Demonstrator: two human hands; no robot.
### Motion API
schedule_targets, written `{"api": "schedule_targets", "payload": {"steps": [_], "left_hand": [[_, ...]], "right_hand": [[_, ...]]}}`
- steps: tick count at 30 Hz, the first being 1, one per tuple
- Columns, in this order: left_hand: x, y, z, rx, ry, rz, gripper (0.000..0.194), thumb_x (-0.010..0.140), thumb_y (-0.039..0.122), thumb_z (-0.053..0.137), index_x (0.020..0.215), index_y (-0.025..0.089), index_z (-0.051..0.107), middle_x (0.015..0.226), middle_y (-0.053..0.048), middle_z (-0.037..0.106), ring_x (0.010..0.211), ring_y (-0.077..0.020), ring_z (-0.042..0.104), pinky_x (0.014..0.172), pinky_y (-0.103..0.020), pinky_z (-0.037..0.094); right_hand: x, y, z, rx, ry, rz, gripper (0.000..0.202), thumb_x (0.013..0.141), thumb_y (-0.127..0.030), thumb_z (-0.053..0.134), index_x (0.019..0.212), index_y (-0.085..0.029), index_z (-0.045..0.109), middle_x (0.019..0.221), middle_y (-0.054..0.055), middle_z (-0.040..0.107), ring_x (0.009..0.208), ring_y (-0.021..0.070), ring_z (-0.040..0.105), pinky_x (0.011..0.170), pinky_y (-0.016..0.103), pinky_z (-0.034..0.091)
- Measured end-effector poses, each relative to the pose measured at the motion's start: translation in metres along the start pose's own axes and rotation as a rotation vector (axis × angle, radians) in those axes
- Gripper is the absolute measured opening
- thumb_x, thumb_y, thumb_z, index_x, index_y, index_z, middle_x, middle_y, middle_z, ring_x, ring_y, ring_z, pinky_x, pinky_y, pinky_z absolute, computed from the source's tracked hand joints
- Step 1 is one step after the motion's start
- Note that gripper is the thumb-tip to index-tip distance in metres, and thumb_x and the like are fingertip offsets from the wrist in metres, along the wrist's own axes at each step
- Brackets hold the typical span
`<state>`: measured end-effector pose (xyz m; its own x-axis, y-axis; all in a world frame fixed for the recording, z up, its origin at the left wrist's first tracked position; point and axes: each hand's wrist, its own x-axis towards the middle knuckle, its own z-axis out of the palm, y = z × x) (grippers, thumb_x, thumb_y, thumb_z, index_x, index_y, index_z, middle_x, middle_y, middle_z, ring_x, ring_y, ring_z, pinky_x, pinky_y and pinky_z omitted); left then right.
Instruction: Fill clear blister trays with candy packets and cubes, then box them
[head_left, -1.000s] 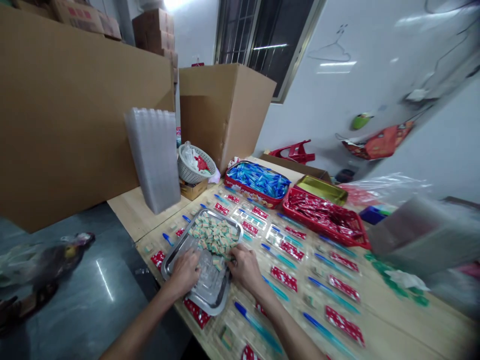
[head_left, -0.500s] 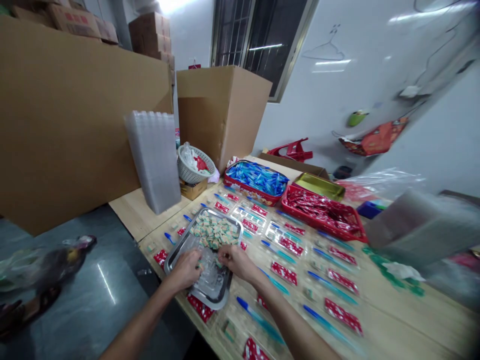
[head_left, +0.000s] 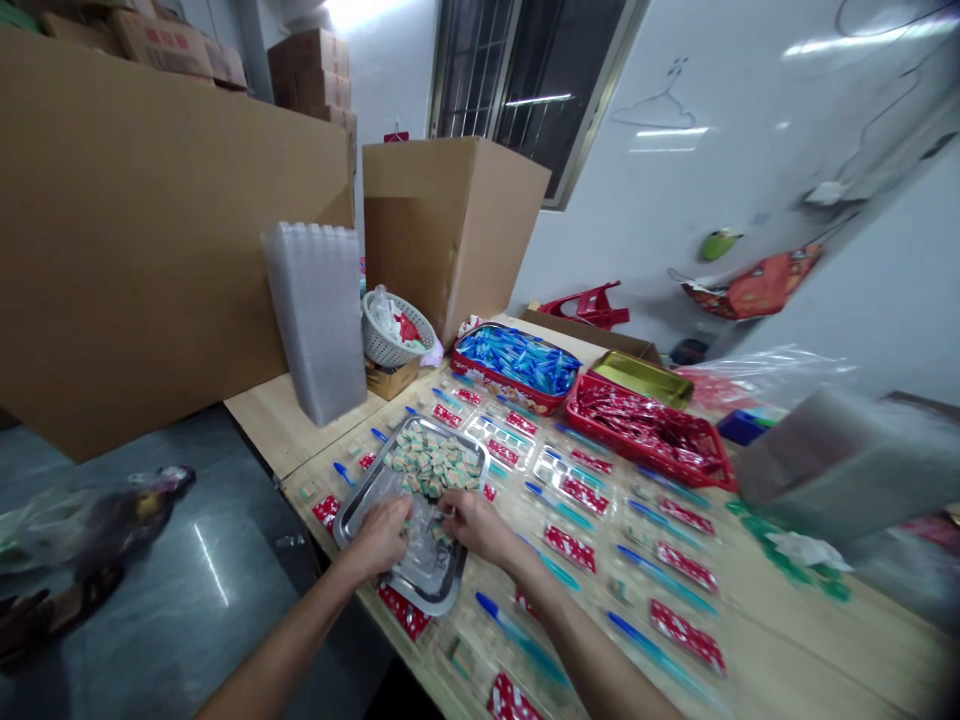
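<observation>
A metal tray (head_left: 439,603) lies on the table with a heap of small eraser-like blocks (head_left: 433,460), pale with green and orange, at its far end. Clear plastic (head_left: 420,560) covers the bare near part. Over the tray's left side, my left hand (head_left: 381,537) is closed, its fingertips pinched on a small block that is mostly hidden. My right hand (head_left: 476,525) reaches in from the right, thumb and fingers closed around another small block at the near edge of the heap. The two hands are a short gap apart.
Rows of clear packs with blue pens (head_left: 660,575) and red dotted packets (head_left: 570,548) surround the tray. Behind stand a tin of blue pens (head_left: 517,360) and a red basket (head_left: 727,470) of packets. Stacked clear plastic trays (head_left: 319,330) stand at left, more (head_left: 847,470) at right.
The view has shifted slightly, so the whole scene sits a little further right. Both hands stay over the tray, with only small finger movement.
</observation>
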<state>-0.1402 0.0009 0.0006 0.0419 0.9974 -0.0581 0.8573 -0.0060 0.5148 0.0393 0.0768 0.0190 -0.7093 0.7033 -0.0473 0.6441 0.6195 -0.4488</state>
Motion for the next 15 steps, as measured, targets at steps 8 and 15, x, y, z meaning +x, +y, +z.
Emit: {"api": "schedule_targets", "payload": {"steps": [8, 15], "left_hand": [[-0.001, 0.006, 0.001, -0.13, 0.024, -0.005, 0.014, 0.066, 0.005, 0.052, 0.072, 0.018, 0.053, 0.068, 0.002, 0.052, 0.069, -0.0147, 0.049, 0.062, -0.026, 0.028], [-0.003, 0.007, 0.004, -0.28, -0.032, 0.053, 0.017, 0.06, 0.004, 0.054, 0.07, 0.018, 0.052, 0.06, 0.006, 0.046, 0.058, -0.0106, 0.044, 0.055, -0.022, 0.028]], "right_hand": [[-0.012, -0.017, -0.002, -0.156, -0.043, 0.039, 0.012, 0.074, -0.014, 0.059, 0.083, -0.016, 0.065, 0.093, 0.008, 0.067, 0.085, 0.0181, 0.06, 0.067, 0.025, 0.032], [-0.012, -0.02, 0.007, -0.062, 0.007, 0.017, 0.019, 0.065, -0.004, 0.052, 0.075, -0.016, 0.062, 0.077, 0.005, 0.066, 0.074, 0.0155, 0.057, 0.062, 0.024, 0.029]]}}
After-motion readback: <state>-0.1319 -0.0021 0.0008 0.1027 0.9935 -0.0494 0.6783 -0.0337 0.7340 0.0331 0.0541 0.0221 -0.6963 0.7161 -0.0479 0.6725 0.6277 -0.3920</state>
